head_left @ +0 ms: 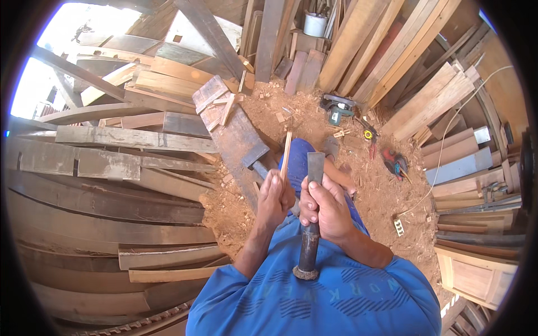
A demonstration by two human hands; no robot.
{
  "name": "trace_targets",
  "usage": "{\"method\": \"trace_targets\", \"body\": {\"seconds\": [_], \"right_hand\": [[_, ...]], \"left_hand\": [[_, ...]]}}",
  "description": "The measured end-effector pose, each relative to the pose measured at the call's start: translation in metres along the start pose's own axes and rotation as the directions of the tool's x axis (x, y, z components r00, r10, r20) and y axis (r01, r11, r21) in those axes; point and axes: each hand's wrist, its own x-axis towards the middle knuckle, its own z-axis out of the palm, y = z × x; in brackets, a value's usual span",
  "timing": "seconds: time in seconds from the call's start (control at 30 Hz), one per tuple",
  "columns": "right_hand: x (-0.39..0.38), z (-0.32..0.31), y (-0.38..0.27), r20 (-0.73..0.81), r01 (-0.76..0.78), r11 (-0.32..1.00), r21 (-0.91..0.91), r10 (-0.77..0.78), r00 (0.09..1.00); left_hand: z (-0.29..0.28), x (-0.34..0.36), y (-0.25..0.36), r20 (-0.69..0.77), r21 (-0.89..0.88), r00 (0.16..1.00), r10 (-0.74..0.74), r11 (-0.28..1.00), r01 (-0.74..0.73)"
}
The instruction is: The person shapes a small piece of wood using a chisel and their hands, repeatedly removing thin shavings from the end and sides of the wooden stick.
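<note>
We look down into a workshop whose floor (412,193) is covered in sawdust and shavings, with timber stacked along its sides. At the far left, we see long weathered boards (101,196) piled in layers. Next to them a thick plank (232,126) lies at a slant, with small offcuts (227,109) on its upper end and what looks like a hammer (255,155) near its lower part. Just right of that, the left hand (273,199) is closed around a thin wooden strip (287,152), which sticks up above the fist. Beside it, in front of the blue shirt (314,299), the right hand (326,208) grips a chisel (315,168), its flat blade pointing away from the body and its dark handle toward the chest; strip and chisel stand near each other, apart. Farther right, we find a green power tool (336,116) on the floor, then a yellow tape measure (368,135), a red-and-black tool (394,162) and a white power strip (398,227). At the right edge, a pale wooden panel (473,275) leans below more stacked boards.
</note>
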Motion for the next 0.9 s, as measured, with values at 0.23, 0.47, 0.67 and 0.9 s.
{"method": "trace_targets", "body": {"seconds": [0.23,0.47,0.67,0.9], "right_hand": [[0.010,0.015,0.003,0.087,-0.140,0.988,0.061,0.135,0.987],[-0.005,0.016,0.012,0.083,-0.103,0.994,-0.026,0.104,0.991],[-0.010,0.015,0.005,0.041,-0.017,0.999,-0.041,0.019,0.999],[-0.015,0.007,0.002,-0.044,0.003,1.000,0.024,-0.002,0.999]], "left_hand": [[0.049,0.036,0.030,-0.144,0.429,0.986,0.087,0.903,-0.017],[0.020,0.022,0.030,0.160,0.732,0.967,0.198,0.633,-0.251],[0.020,-0.001,0.018,0.164,0.786,0.949,0.270,0.546,-0.291],[0.013,-0.038,0.013,0.095,0.734,0.994,0.063,0.670,-0.112]]}}
